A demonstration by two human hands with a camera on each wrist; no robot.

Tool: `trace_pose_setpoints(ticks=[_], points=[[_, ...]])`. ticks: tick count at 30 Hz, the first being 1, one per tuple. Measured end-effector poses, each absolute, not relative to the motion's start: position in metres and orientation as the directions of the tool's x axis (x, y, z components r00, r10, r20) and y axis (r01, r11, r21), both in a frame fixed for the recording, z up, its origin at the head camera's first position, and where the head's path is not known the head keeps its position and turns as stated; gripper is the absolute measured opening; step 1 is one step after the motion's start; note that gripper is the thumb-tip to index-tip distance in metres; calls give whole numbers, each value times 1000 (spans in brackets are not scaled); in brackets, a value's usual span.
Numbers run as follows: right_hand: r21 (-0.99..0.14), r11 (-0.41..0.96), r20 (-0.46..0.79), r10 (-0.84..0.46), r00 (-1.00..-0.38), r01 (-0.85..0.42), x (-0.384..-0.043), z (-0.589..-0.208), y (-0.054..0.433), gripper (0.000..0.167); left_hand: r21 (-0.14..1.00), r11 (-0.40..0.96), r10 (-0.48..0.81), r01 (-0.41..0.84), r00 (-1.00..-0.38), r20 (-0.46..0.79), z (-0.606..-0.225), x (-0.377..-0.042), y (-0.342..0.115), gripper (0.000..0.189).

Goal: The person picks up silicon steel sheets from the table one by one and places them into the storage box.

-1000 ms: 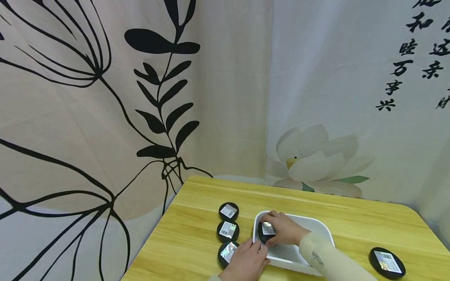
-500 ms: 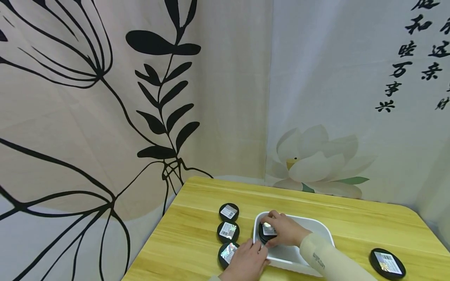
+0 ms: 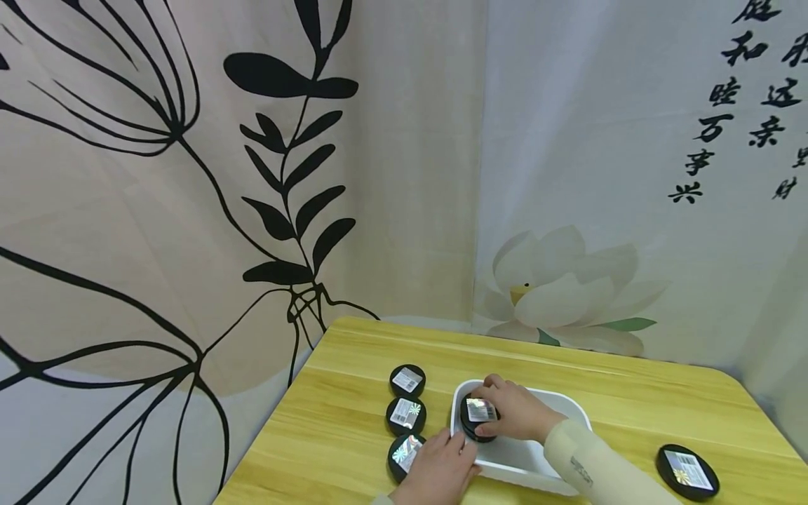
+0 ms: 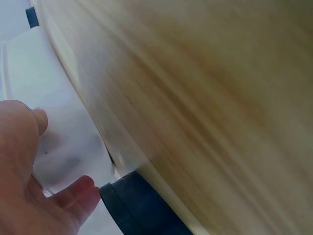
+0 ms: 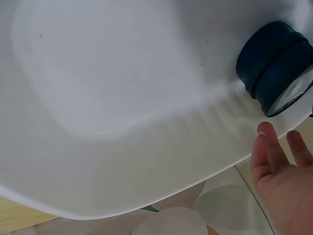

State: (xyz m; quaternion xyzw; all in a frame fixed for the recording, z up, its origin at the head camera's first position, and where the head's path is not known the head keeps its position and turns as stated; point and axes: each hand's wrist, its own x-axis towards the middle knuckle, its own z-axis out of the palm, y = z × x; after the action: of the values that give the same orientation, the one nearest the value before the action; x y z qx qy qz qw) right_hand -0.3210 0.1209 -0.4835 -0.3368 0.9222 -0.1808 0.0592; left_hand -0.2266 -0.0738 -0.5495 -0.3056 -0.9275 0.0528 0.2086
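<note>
Inside the white plastic tub, two round black containers are stacked at the left end. A silver label covers the top of the upper black container. My right hand is around this stack with fingers spread. In the right wrist view a small gap shows between its fingertips and the containers. My left hand holds the tub's near left corner, thumb on one side and fingers on the other. Close to its fingers lies another labelled black container.
Two more round black containers, one in the middle and one farther back, continue the row left of the tub. A lone black container lies to the right on the wooden table. A printed curtain hangs behind.
My right hand has loosened from the upper black container and shifted slightly off it, uncovering more of its label. The left hand stays at the tub corner.
</note>
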Motion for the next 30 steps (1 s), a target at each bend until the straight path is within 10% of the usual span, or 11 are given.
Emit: trace_pose_setpoints(ticks=[30], points=[[-465, 736, 125, -496, -859, -492, -299, -487, 149, 45, -175, 810, 586, 560, -761, 278, -551, -228, -73, 27]])
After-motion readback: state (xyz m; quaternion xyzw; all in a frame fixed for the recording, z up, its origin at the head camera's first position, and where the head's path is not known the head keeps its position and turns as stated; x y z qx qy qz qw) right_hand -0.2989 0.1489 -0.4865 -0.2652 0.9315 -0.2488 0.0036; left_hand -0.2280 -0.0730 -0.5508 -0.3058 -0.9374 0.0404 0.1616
